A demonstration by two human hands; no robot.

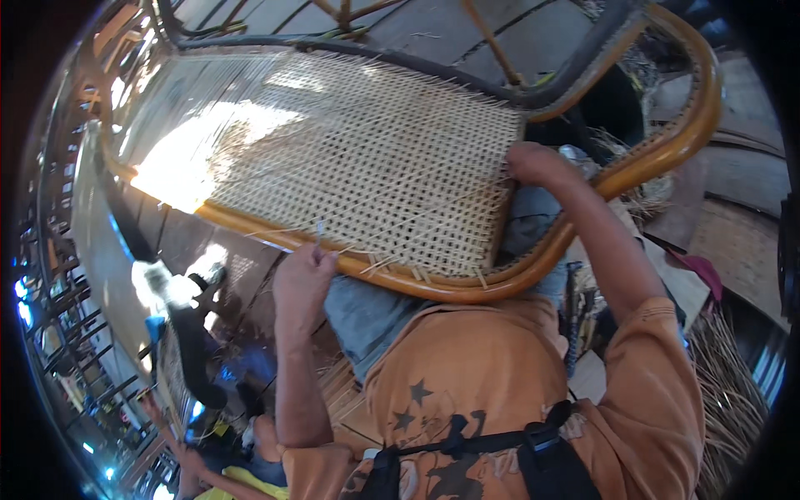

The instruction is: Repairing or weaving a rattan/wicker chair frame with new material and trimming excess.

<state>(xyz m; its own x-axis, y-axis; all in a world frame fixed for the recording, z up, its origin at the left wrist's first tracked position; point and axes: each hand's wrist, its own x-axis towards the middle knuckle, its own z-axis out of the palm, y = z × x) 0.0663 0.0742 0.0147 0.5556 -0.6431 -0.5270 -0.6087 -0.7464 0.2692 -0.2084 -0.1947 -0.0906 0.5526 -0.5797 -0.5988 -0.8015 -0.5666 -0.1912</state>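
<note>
Cane strand (320, 227) above left hand (302, 279)

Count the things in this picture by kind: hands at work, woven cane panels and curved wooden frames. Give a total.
Hands: 2, the left hand and the right hand
Cane panels: 1, the panel
Wooden frames: 1, the frame
Total: 4

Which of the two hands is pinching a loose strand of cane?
The left hand, at the near rim of the woven cane panel, pinches a thin strand upright. The right hand presses on the panel's right edge instead.
</note>
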